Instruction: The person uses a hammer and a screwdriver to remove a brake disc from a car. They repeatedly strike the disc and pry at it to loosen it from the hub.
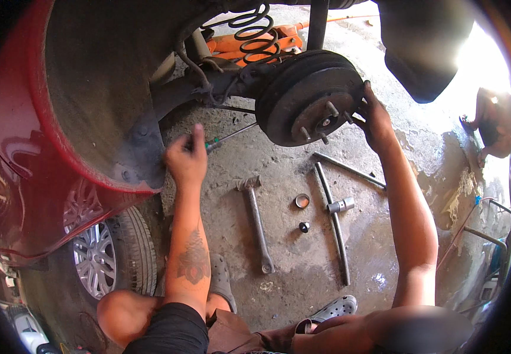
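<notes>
A dark, rusty brake drum (291, 106) with several wheel studs sits on the axle end in the upper middle. My left hand (187, 160) is closed round the handle of a screwdriver (237, 133), its thumb pointing up. The screwdriver's shaft reaches to the drum's lower left edge; whether its tip touches the drum or goes behind it, I cannot tell. My right hand (378, 121) grips the drum's right side, fingers bent over its rim near the studs.
On the concrete floor lie a lug wrench (258, 227), a breaker bar with socket (333, 227), a metal rod (350, 171), a round cap (302, 201) and a small dark part (304, 227). A red fender (37, 153) and a removed wheel (122, 253) flank the left; an orange jack (226, 44) stands behind.
</notes>
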A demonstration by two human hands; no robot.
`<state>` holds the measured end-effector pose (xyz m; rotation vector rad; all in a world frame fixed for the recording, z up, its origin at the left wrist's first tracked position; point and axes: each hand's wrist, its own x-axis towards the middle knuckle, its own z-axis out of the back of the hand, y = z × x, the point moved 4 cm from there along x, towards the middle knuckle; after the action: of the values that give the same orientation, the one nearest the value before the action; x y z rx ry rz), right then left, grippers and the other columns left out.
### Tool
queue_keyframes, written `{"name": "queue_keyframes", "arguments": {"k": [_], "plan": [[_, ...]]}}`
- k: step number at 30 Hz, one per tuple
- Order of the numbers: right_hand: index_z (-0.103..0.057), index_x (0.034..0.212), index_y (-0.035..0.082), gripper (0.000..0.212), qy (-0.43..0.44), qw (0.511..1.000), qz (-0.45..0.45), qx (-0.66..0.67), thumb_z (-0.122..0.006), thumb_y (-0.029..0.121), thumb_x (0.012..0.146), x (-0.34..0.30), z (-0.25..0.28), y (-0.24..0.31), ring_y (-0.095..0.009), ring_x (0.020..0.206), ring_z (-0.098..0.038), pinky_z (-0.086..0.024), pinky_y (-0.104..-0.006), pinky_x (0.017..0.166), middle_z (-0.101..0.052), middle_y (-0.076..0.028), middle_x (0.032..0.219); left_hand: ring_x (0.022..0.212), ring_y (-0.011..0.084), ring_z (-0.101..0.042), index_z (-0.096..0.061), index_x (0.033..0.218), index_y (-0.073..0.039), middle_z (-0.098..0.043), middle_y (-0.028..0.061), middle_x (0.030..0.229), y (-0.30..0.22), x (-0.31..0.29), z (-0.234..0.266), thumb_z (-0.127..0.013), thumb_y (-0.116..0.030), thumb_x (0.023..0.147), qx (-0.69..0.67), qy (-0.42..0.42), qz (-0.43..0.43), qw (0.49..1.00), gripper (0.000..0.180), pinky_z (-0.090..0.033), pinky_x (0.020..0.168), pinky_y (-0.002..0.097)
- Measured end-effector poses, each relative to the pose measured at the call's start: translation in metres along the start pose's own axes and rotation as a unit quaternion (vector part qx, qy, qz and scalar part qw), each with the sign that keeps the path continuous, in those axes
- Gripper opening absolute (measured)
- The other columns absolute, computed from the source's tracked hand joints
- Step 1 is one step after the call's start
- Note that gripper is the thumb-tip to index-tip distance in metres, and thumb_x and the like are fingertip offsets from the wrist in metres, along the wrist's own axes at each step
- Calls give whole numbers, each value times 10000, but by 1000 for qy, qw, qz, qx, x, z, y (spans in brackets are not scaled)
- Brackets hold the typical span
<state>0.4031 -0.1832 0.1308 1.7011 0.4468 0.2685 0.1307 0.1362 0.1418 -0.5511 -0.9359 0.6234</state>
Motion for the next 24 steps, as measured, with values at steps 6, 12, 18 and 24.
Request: {"name": "queue_keyframes", "arguments": {"k": [6,12,18,24], "plan": [[-493,1445,12,766,-4,1000,-6,-1,-507,630,994,3,2,1,-262,1208,-561,-446,-437,1044,-594,-160,1350,675,321,-623,-684,809,44,-653,159,757,11,-47,-14,-789,-307,876,-44,74,-97,992,372,-483,641,409],[-507,1432,15,743,-1,1000,-20,-1,-506,620,1001,4,2,1,-251,1191,-567,-452,-421,1031,-598,-143,1338,663,304,-620,-699,807,23,-646,125,737,-20,-65,-4,-850,-154,802,-75,-60,-147,984,233,-481,618,381],[-498,1442,19,738,4,1000,-7,-3,-499,614,1007,-1,0,5,-260,1221,-560,-444,-424,1047,-591,-147,1354,629,267,-601,-720,814,2,-644,99,721,-53,-50,-1,-873,-169,782,-72,-66,-159,983,232,-470,577,360],[-492,1451,19,726,3,1000,-6,1,-507,596,1011,-3,0,7,-272,1243,-563,-435,-437,1071,-596,-152,1354,608,241,-582,-719,807,3,-634,90,704,-48,-39,-13,-885,-190,775,-141,-36,-126,981,256,-451,567,354]]}}
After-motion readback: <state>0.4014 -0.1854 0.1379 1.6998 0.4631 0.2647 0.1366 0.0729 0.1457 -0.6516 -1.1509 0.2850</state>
